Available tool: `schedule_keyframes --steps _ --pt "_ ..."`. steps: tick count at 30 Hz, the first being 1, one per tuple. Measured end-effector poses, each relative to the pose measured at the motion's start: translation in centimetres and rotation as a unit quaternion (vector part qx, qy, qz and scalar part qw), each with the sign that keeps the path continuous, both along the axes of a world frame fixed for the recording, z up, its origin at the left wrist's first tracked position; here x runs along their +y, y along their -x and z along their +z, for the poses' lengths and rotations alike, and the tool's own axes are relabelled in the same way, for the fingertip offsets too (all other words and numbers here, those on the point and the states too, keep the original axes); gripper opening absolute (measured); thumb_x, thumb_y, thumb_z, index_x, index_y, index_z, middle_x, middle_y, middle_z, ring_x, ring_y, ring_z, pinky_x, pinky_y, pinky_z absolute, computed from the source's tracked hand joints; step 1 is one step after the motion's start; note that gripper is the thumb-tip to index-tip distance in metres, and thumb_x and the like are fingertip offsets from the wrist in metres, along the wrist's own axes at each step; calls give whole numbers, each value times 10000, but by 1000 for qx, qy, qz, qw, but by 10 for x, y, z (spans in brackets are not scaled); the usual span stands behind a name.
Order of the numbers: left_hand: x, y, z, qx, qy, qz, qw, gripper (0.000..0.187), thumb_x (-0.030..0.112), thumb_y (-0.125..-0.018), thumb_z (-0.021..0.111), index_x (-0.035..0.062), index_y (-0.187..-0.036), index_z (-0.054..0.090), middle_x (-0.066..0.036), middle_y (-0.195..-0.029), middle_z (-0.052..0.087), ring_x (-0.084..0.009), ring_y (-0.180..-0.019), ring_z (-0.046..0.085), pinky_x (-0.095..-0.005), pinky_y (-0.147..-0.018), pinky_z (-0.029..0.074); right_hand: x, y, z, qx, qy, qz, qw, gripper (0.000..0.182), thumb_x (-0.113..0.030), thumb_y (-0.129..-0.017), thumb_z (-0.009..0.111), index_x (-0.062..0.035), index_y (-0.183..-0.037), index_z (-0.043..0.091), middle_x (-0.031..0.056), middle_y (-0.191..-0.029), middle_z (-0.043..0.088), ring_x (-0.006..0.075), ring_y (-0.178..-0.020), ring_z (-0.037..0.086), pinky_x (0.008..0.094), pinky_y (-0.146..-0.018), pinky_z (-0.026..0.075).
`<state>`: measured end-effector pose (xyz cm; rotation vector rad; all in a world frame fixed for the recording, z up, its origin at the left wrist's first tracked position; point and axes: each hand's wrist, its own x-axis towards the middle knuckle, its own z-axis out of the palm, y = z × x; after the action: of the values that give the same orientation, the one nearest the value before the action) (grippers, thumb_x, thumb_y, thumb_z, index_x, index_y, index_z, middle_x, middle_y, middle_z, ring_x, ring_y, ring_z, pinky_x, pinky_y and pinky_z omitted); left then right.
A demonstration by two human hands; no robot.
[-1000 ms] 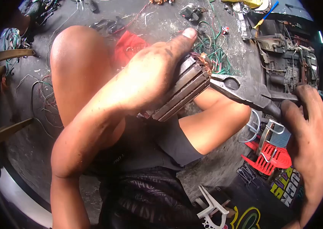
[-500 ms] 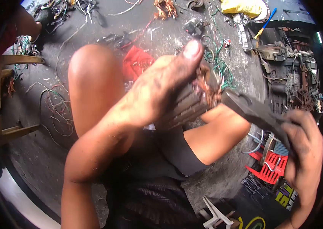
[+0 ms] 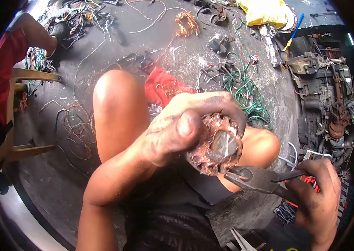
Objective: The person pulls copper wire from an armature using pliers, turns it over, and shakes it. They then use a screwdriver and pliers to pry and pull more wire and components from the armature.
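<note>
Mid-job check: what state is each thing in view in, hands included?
Left grip: closed around the metal core.
Metal core: held, ragged copper-coloured end face showing.
Right grip: closed on the pliers' handles.
Pliers: handles spread apart, tips at the core's rim; contact unclear.
Green wire: loose, tangled on the floor.
Red sheet: lying on the floor.
Copper-coloured bundle: tangled, on the floor.

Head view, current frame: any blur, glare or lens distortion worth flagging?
Head view: wide-angle bowing, corners fall to black; head view: yellow bundle looks nearly washed out up top; head view: copper-filled core and pliers read reasonably sharp, no heavy motion blur.
</note>
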<state>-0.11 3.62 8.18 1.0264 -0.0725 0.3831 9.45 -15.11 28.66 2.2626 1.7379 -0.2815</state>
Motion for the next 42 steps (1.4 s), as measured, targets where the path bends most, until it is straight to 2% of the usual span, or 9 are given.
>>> schedule_keyframes --steps 3,8,14,18,24,26,27,31,42 --pt "-7 4 8 6 59 17 998 1100 984 -638 276 -64 -737 595 -119 -717 612 -211 -643 611 -312 -603 498 -2 3 0 -21 4 2 1000 271 -75 -602 731 -74 -846 614 131 -911 591 321 -771 577 411 -614 433" --pt "-2 6 3 -23 36 -1 999 1074 962 -675 286 -58 -736 616 -123 -716 607 -209 -652 612 -310 -607 496 -1 5 1 -26 -3 4 1000 247 -69 -616 685 -84 -847 598 133 -904 582 321 -769 579 418 -613 431" --pt "2 4 6 18 -6 10 1000 1096 961 -690 254 -57 -835 631 -122 -821 623 -205 -745 618 -314 -688 486 2 3 2 -25 14 24 999 276 -73 -606 696 -73 -859 587 131 -893 579 313 -747 571 415 -601 421" --pt "6 0 -1 -10 -31 -16 999 1092 915 -768 198 -76 -918 631 -139 -905 627 -215 -862 610 -307 -792 462 5 3 2 -28 21 33 999 262 -84 -616 708 -66 -847 585 123 -892 581 311 -737 565 412 -599 418" --pt "2 -6 -12 -38 3 -29 999 1001 773 -903 112 -86 -972 623 -138 -936 607 -223 -868 585 -319 -817 438 10 1 1 -30 27 47 998 262 -134 -650 758 -65 -838 588 116 -872 584 311 -724 564 411 -592 417" --pt "-2 -8 -14 -71 102 -43 991 755 646 -984 206 -5 -984 589 -64 -865 630 -134 -808 563 -277 -749 438 10 2 0 -32 15 42 999 271 -150 -659 782 -62 -828 588 112 -847 580 308 -705 561 407 -581 415" --pt "3 -6 -11 -18 73 -70 995 965 767 -910 155 -81 -1005 604 -117 -949 583 -200 -875 571 -296 -825 421 11 1 -1 -32 17 45 998 271 -150 -659 782 -62 -828 588 112 -847 580 308 -705 561 407 -581 415" --pt "3 -7 -14 -26 131 -109 985 947 784 -892 244 -83 -1033 597 -108 -948 594 -172 -879 582 -274 -808 438 15 2 -1 -30 30 41 998 272 -149 -664 786 -59 -842 601 109 -837 576 305 -693 558 403 -568 410" --pt "3 -10 -16 -21 200 -132 971 947 790 -887 250 -78 -1077 577 -110 -936 610 -169 -849 606 -274 -772 479 15 -1 2 -20 39 44 998 260 -93 -629 735 -63 -857 614 118 -871 573 305 -715 558 402 -589 425"
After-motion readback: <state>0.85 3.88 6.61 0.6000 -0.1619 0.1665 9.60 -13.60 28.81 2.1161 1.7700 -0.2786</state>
